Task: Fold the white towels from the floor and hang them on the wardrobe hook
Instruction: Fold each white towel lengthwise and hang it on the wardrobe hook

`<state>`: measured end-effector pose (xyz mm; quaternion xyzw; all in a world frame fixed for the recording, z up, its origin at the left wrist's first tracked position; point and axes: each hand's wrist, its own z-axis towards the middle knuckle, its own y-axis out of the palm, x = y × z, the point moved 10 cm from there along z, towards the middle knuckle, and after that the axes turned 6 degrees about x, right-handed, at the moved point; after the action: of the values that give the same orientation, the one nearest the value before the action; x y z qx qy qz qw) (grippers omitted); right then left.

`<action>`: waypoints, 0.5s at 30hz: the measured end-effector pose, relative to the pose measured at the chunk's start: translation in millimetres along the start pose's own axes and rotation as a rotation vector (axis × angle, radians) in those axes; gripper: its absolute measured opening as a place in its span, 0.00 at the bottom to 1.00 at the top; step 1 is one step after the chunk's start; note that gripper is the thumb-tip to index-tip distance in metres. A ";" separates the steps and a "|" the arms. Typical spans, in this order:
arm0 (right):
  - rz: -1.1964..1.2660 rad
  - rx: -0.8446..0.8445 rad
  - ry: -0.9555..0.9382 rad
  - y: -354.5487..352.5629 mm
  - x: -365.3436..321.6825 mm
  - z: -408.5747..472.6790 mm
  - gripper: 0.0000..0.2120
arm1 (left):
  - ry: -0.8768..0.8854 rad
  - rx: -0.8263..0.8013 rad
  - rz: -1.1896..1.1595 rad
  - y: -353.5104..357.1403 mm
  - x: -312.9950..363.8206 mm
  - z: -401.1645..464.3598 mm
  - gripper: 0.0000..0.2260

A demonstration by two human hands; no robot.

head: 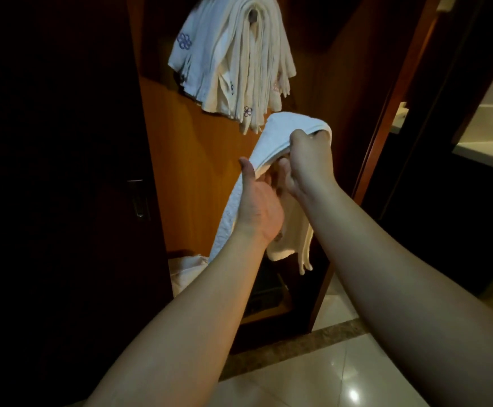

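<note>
Bare forearms, no sleeves visible

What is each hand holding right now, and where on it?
Both hold one towel: right hand grips its folded top, left hand pinches it just below.

The right hand (308,160) is gripping the top fold of a white towel (271,142), fingers curled over the fold. The left hand (258,201) is supporting the towel lower down, palm up, thumb pressing against its left edge. The towel's ends are hanging below both hands. Above, a stack of folded towels (233,60) is hanging from the wardrobe hook (252,16), against the wooden wardrobe panel (192,160). More white cloth (185,268) is lying at the wardrobe's bottom.
</note>
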<state>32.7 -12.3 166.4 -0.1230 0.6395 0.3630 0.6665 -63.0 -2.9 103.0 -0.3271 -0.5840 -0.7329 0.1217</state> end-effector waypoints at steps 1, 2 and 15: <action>-0.032 -0.008 -0.018 -1.2 -2.9 1.1 0.23 | 0.024 0.061 -0.046 -5.5 11.2 3.8 0.27; -0.047 -0.032 -0.029 -0.3 -4.2 2.6 0.23 | 0.035 0.113 -0.071 -9.6 20.4 8.1 0.23; -0.012 -0.228 -0.048 42.7 6.1 13.5 0.17 | 0.071 0.248 0.153 14.7 129.2 66.3 0.16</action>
<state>15.1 28.4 175.5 -0.1932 0.5770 0.4323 0.6655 -130.1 81.2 201.6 -0.3268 -0.6388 -0.6548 0.2373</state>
